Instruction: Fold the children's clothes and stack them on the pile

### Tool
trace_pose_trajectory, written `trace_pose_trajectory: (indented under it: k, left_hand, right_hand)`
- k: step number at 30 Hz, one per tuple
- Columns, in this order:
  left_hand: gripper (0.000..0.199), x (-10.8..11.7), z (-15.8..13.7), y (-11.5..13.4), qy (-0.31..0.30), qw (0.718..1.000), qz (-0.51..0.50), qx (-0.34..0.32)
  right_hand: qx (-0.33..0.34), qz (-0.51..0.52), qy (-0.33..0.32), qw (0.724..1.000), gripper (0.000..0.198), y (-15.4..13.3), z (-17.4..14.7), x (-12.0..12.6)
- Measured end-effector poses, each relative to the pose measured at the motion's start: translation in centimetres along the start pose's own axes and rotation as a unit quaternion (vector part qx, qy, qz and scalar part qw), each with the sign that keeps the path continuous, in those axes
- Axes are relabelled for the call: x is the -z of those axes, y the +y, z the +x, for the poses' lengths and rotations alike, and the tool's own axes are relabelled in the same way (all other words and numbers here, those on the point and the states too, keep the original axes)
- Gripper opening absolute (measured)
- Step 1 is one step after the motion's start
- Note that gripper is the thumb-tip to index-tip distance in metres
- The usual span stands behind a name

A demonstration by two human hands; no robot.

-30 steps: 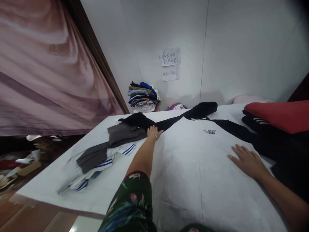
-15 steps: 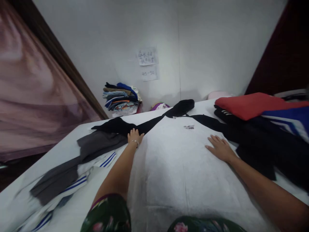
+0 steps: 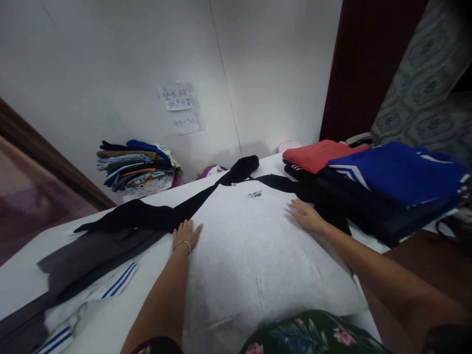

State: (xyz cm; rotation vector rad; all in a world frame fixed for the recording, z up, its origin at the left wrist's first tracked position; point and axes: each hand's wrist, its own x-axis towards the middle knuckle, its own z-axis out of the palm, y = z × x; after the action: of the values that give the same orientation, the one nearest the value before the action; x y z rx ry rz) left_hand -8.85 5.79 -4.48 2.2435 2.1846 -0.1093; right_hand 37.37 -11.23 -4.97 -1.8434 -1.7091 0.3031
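A white hooded sweatshirt (image 3: 243, 246) with black sleeves and a black hood (image 3: 241, 168) lies spread flat in front of me, a small dark print on its chest. On its left edge, near the start of the left black sleeve (image 3: 158, 216), my left hand (image 3: 185, 235) rests with fingers stretched out; a bracelet circles that wrist. My right hand (image 3: 306, 215) lies flat by the opposite edge, close to the right sleeve, its fingers spread and slightly blurred. Neither hand grips the cloth.
A stack of folded clothes (image 3: 136, 167) stands at the back left. Grey and white striped garments (image 3: 92, 260) lie on the left of the white table (image 3: 147, 275). Red, blue and black clothes (image 3: 398, 169) are piled at the right. Two paper signs (image 3: 179, 96) hang on the wall.
My view has swung to the right, bringing more of the clothes pile on the right into sight. Both hands remain flat on the sweatshirt near its edges.
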Motion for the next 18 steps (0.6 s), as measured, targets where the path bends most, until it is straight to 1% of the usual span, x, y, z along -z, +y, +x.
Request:
trace_pose_trajectory:
  k: [2,4,5,7,9,12,15,18]
  left_hand:
    - [0.073,0.0,0.0,0.0,0.006,1.0,0.001,0.0]
    - [0.073,-0.1,0.1,0.0,0.01,1.0,-0.002,0.0]
    - [0.073,-0.2,0.1,0.0,0.012,1.0,-0.002,0.0]
    - [0.073,-0.3,0.2,-0.1,0.014,1.0,-0.001,0.001]
    - [0.073,-0.3,0.3,-0.1,0.013,1.0,0.002,0.003]
    - [0.074,-0.4,0.4,-0.1,0.01,1.0,0.001,0.005]
    - [0.074,-0.4,0.3,-0.1,0.016,1.0,-0.004,0.002]
    - [0.073,-0.5,0.2,-0.2,0.022,1.0,-0.007,0.002]
  right_hand:
    - [0.01,-0.027,0.058,0.998,0.042,0.8,-2.2,1.9]
    - [-0.004,-0.067,0.122,0.99,0.043,1.7,-4.7,3.5]
    - [-0.026,-0.083,0.146,0.985,0.046,2.2,-5.9,4.1]
    - [-0.086,-0.105,0.169,0.976,0.051,3.1,-8.0,4.7]
    - [-0.123,-0.124,0.178,0.968,0.055,3.9,-9.4,4.8]
    - [-0.141,-0.164,0.176,0.961,0.058,4.7,-10.4,4.5]
    - [-0.168,-0.211,0.145,0.952,0.057,4.9,-10.2,4.3]
    - [-0.191,-0.263,0.108,0.94,0.052,4.6,-9.5,4.5]
